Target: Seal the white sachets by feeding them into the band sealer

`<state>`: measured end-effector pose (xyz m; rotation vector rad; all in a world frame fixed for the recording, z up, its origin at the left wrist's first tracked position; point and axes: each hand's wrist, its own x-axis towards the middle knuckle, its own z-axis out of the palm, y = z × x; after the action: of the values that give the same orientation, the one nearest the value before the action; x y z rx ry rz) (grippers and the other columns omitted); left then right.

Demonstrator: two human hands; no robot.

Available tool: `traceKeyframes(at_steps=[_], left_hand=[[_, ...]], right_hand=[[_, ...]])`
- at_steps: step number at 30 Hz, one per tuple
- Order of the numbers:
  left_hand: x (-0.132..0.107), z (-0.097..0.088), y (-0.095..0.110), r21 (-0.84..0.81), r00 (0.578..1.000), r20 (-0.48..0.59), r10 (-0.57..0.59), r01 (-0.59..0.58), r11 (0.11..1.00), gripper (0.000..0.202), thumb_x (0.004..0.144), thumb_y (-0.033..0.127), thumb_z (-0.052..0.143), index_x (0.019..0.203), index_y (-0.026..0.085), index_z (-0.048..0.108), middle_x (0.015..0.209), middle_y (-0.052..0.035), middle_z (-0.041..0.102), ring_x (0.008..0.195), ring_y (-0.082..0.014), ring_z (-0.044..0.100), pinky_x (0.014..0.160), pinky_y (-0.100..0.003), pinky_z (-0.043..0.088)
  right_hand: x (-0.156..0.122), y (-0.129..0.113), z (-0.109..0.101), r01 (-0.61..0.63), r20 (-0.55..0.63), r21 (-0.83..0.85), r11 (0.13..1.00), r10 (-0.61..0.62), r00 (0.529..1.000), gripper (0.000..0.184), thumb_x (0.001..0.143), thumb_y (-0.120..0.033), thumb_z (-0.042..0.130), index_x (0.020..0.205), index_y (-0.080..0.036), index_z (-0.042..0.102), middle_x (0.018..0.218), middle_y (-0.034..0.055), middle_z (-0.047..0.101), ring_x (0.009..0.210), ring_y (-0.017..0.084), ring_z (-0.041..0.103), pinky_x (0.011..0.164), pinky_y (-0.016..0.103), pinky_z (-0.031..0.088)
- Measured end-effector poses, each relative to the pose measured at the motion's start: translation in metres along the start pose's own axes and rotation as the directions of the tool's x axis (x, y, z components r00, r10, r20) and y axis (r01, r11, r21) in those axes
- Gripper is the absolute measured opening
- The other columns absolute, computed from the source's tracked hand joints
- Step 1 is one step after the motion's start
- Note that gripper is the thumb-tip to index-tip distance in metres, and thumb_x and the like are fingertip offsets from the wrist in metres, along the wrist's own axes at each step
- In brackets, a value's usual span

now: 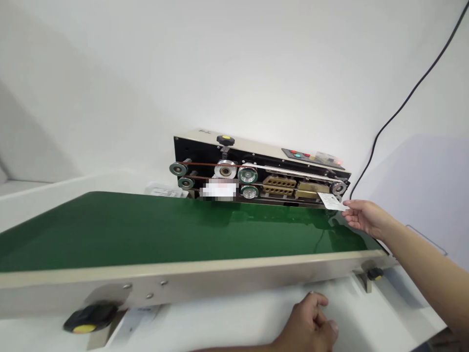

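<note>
At five o'clock, our left hand (311, 322) is empty, fingers loosely curled. Across one green belt (146, 234), between three and four o'clock, our right hand (362, 217) pinches one white packet (330, 201) by its near end; we judge it light, thin and bendable, best held by that edge. Beyond, one machine (205, 146) carries two brass blocks (280, 186) and one top knob (225, 141).

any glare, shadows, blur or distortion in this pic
Head view: the glossy green belt shows reflections near the machine; head view: blocky pixelation hides part of the machine's front; head view: the wall is shadowed at left; head view: print on the white slip is unreadably small
</note>
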<state>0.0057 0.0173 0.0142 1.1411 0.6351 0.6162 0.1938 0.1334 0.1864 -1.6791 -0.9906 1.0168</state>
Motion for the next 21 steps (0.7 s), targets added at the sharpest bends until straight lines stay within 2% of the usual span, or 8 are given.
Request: traceKeyframes(at_steps=[4, 7, 9, 11, 13, 15, 18, 21], left_hand=[[-0.001, 0.0, -0.002, -0.004, 1.0, -0.011, -0.011, 0.011, 1.0, 0.04, 0.07, 0.028, 0.061, 0.101, 0.016, 0.039, 0.061, 0.0067, 0.048, 0.047, -0.0072, 0.046, 0.047, -0.021, 0.036], [-0.001, 0.0, -0.006, -0.014, 1.0, -0.014, 0.006, -0.006, 1.0, 0.043, 0.07, 0.034, 0.062, 0.103, 0.017, 0.04, 0.063, 0.0062, 0.049, 0.046, -0.0076, 0.045, 0.045, -0.021, 0.037], [-0.002, 0.001, -0.006, -0.014, 0.999, -0.032, 0.0, -0.001, 1.0, 0.045, 0.07, 0.037, 0.063, 0.103, 0.017, 0.04, 0.065, 0.0058, 0.05, 0.046, -0.0072, 0.045, 0.045, -0.021, 0.036], [-0.005, 0.002, -0.003, -0.021, 0.999, -0.051, -0.012, 0.011, 1.0, 0.045, 0.07, 0.039, 0.063, 0.103, 0.017, 0.042, 0.067, 0.0053, 0.049, 0.049, -0.0072, 0.045, 0.047, -0.021, 0.037], [-0.009, 0.003, 0.001, -0.042, 0.998, -0.059, -0.025, 0.022, 0.999, 0.045, 0.07, 0.041, 0.064, 0.102, 0.017, 0.044, 0.068, 0.0048, 0.049, 0.052, -0.008, 0.047, 0.05, -0.022, 0.038], [-0.011, 0.003, 0.004, -0.068, 0.997, -0.069, -0.021, 0.017, 0.998, 0.045, 0.07, 0.043, 0.064, 0.102, 0.017, 0.046, 0.07, 0.004, 0.049, 0.056, -0.0089, 0.049, 0.052, -0.022, 0.04], [-0.011, 0.002, 0.004, -0.084, 0.995, -0.096, -0.015, 0.007, 0.996, 0.046, 0.07, 0.047, 0.065, 0.103, 0.018, 0.049, 0.071, 0.0028, 0.051, 0.058, -0.0106, 0.052, 0.054, -0.023, 0.041], [-0.008, 0.001, 0.002, -0.08, 0.991, -0.13, -0.04, 0.029, 0.996, 0.05, 0.067, 0.052, 0.068, 0.101, 0.019, 0.051, 0.069, 0.0023, 0.053, 0.057, -0.0125, 0.053, 0.052, -0.024, 0.041]], right_hand=[[-0.01, 0.002, 0.0, 0.019, 0.019, 0.01, 1.0, -0.019, 1.0, 0.009, 0.081, -0.015, 0.055, 0.089, -0.018, 0.051, 0.062, 0.0036, 0.062, 0.047, 0.012, 0.057, 0.044, 0.021, 0.05], [-0.021, 0.003, -0.009, 0.16, -0.109, -0.137, 0.978, -0.175, 0.979, 0.019, 0.08, -0.015, 0.058, 0.097, -0.019, 0.052, 0.067, 0.004, 0.064, 0.052, 0.013, 0.059, 0.047, 0.023, 0.051], [-0.027, 0.005, -0.027, 0.255, -0.226, -0.298, 0.92, -0.327, 0.918, 0.023, 0.079, -0.019, 0.06, 0.102, -0.019, 0.054, 0.072, 0.0052, 0.065, 0.058, 0.015, 0.061, 0.05, 0.024, 0.052], [-0.027, 0.011, -0.055, 0.277, -0.331, -0.425, 0.861, -0.433, 0.838, 0.024, 0.079, -0.026, 0.06, 0.102, -0.02, 0.057, 0.076, 0.0065, 0.066, 0.063, 0.017, 0.063, 0.053, 0.025, 0.052], [-0.022, 0.022, -0.092, 0.216, -0.44, -0.491, 0.844, -0.454, 0.774, 0.024, 0.08, -0.03, 0.057, 0.102, -0.019, 0.057, 0.079, 0.0077, 0.066, 0.066, 0.017, 0.064, 0.055, 0.025, 0.052], [-0.014, 0.039, -0.133, 0.082, -0.524, -0.536, 0.84, -0.407, 0.748, 0.027, 0.082, -0.031, 0.051, 0.106, -0.017, 0.055, 0.085, 0.0088, 0.066, 0.068, 0.016, 0.064, 0.056, 0.025, 0.052], [-0.004, 0.074, -0.191, -0.148, -0.591, -0.593, 0.791, -0.303, 0.747, 0.03, 0.082, -0.028, 0.047, 0.107, -0.012, 0.054, 0.085, 0.0104, 0.067, 0.069, 0.017, 0.065, 0.06, 0.028, 0.052], [0.002, 0.107, -0.23, -0.281, -0.601, -0.661, 0.695, -0.266, 0.754, 0.026, 0.076, -0.026, 0.055, 0.097, -0.012, 0.06, 0.083, 0.0122, 0.068, 0.084, 0.025, 0.064, 0.076, 0.037, 0.049]])
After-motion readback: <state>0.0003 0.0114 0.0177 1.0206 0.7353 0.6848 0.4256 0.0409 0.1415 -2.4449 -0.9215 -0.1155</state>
